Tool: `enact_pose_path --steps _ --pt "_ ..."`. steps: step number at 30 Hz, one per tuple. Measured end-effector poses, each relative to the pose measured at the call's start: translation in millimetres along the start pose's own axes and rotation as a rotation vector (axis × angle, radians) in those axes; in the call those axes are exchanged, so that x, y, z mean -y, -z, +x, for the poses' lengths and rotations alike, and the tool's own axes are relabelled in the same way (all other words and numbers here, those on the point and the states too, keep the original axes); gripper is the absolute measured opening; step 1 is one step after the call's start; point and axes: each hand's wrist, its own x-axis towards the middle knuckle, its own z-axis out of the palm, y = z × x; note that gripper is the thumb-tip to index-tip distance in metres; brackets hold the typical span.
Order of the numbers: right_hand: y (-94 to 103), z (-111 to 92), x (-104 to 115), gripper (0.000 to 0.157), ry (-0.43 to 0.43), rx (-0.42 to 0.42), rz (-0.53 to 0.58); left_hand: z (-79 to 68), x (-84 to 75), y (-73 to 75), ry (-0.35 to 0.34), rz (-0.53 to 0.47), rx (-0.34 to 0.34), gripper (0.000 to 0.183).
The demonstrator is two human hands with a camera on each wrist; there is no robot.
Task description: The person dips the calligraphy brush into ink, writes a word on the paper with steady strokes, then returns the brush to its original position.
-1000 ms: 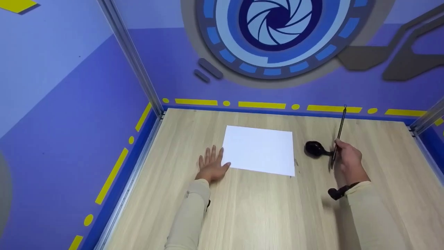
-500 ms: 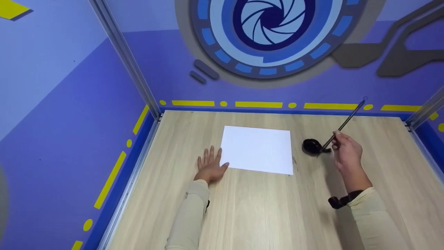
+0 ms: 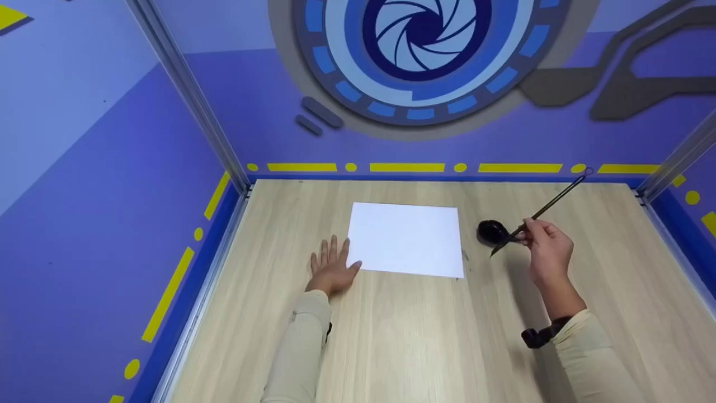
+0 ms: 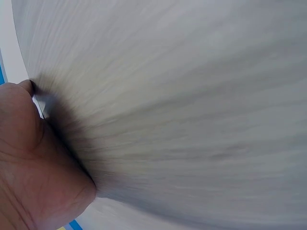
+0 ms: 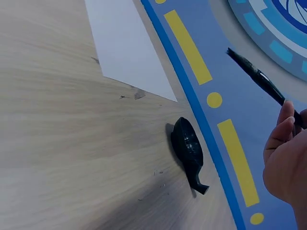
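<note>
Black against pale wood: we have the brush (image 3: pixel 559 197) pinched in the right hand (image 3: pixel 551 252), bristles slanting down and, by the wrist view, clear of the black spouted dish (image 3: pixel 492 231). Over to the left hand (image 3: pixel 334 273), fingers spread and straight, gripping nothing, thumb on the near-left corner of the white paper (image 3: pixel 405 239), flat on the bench (image 3: pixel 403 336). We can't tell whether those bristles are wet; if so, a drip could spot the sheet. We'd judge the dish's spout exposed to a careless knuckle, and the paper, steadied only at its left, liable to pivot.
</note>
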Motion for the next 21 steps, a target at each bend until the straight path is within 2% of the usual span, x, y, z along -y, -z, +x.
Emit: enact_pose_path --steps 6,14,17,21 --pt "3.3 -4 -6 0.011 0.062 -0.032 -0.058 5.9 6.5 -5.8 -0.001 0.005 -0.003 0.079" --pt "5.5 -6 -13 0.003 0.098 -0.02 -0.048 -2.7 -0.4 4.5 0.007 0.014 0.019 0.078" --pt "6.3 -7 -14 0.005 0.115 -0.031 -0.07 -3.9 -1.8 5.6 -0.001 0.011 0.016 0.078" --pt "7.6 -9 -13 0.009 0.123 -0.065 -0.084 3.3 2.2 -1.0 0.0 0.02 0.017 0.079"
